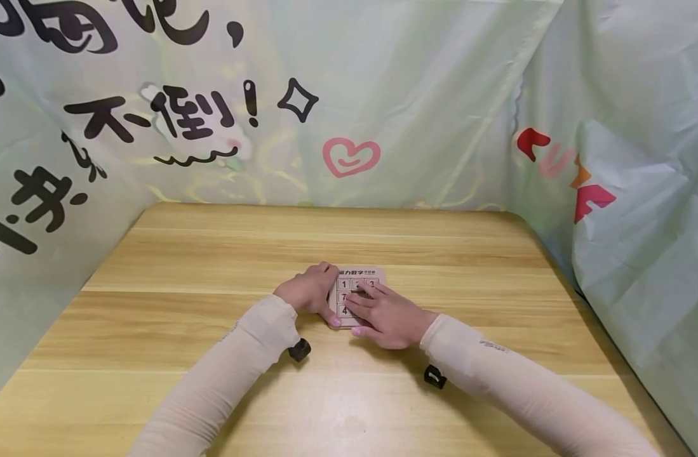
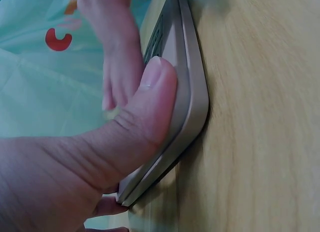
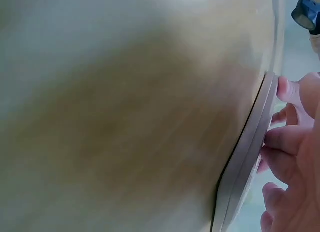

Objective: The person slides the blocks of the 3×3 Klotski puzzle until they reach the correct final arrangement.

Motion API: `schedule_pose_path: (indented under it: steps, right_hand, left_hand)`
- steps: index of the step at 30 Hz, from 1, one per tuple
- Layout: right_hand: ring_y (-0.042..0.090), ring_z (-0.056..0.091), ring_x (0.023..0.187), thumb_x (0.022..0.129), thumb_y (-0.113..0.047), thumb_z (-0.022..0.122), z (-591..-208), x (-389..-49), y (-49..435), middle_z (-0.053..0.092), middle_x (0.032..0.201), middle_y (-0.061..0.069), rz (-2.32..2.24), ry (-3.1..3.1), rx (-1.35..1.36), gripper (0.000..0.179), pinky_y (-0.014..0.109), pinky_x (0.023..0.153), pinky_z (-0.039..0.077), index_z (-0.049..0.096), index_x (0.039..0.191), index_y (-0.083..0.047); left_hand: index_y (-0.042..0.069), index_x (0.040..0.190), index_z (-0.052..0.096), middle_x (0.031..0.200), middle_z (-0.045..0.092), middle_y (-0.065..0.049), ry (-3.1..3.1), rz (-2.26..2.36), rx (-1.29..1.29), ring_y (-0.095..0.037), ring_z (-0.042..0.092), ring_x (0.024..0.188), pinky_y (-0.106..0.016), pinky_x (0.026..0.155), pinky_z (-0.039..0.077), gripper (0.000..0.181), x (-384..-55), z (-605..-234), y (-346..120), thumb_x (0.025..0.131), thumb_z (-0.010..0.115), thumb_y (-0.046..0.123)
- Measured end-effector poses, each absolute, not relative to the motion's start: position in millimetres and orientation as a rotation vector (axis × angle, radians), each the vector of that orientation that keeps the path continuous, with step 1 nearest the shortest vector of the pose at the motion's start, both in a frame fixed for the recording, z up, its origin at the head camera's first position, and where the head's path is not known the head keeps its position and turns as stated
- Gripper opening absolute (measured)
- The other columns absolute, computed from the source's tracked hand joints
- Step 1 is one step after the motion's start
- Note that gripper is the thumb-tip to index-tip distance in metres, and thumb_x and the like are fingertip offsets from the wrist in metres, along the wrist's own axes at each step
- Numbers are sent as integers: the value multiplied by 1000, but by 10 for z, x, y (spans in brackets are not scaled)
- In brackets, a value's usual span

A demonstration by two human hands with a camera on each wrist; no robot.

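A number sliding puzzle (image 1: 354, 273), a thin pale pinkish board with square number tiles, lies flat on the table. My left hand (image 1: 310, 290) grips its left side, with the thumb on the near left corner and the fingers toward the far left corner. In the left wrist view the thumb (image 2: 150, 106) presses the board's edge. My right hand (image 1: 391, 315) lies over the right part of the board, fingers extended onto the tiles. It hides several tiles; 1, 3, 7 and 4 show. In the right wrist view the fingertips touch the puzzle's (image 3: 247, 147) face.
The wooden table (image 1: 211, 254) stretches around the puzzle on all sides. A printed cloth backdrop (image 1: 417, 95) hangs behind the table and along both sides. Dark camera mounts (image 1: 300, 350) sit under both wrists, over light sleeves.
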State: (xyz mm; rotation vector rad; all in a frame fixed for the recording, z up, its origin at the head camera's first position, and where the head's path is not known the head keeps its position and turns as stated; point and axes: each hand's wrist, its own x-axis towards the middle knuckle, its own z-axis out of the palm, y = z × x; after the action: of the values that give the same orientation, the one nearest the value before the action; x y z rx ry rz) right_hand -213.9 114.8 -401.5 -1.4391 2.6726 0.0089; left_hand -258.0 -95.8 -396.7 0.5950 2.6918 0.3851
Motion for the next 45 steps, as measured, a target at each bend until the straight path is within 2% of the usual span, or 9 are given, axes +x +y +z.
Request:
schedule_pose_path:
  steps: [8,20,31,45]
  right_hand:
    - [39,24,141,102,-44,40,-3992,-2047,1326,42,148,12,13,2673,-1443,59,53,115,19,45,144,-3]
    - [40,25,140,103,-42,39,-4040,-2223,1307,44,147,13,9,2724,-1387,56,54,114,22,47,143,-3]
    - [41,27,140,102,-43,41,-3944,-1999,1520,47,144,12,50,2702,-1393,57,57,112,23,49,141,-2]
    - [38,24,142,102,-45,38,-3983,-2040,1327,44,147,11,7,2681,-1384,58,54,115,19,46,143,-3]
  left_hand:
    - [5,134,43,137,43,-15,2697,365,581,-31,45,122,-52,104,39,104,-2583,-3948,-978,53,89,53]
    - [5,130,44,133,45,-14,2691,368,618,-30,46,118,-52,102,41,101,-2570,-3982,-952,53,89,54]
    - [6,132,44,135,45,-13,2702,354,592,-30,46,120,-52,102,40,103,-2587,-3980,-954,52,88,55]
    - [6,129,45,129,47,-13,2698,374,604,-29,48,115,-52,100,42,99,-2574,-3980,-959,53,89,53]
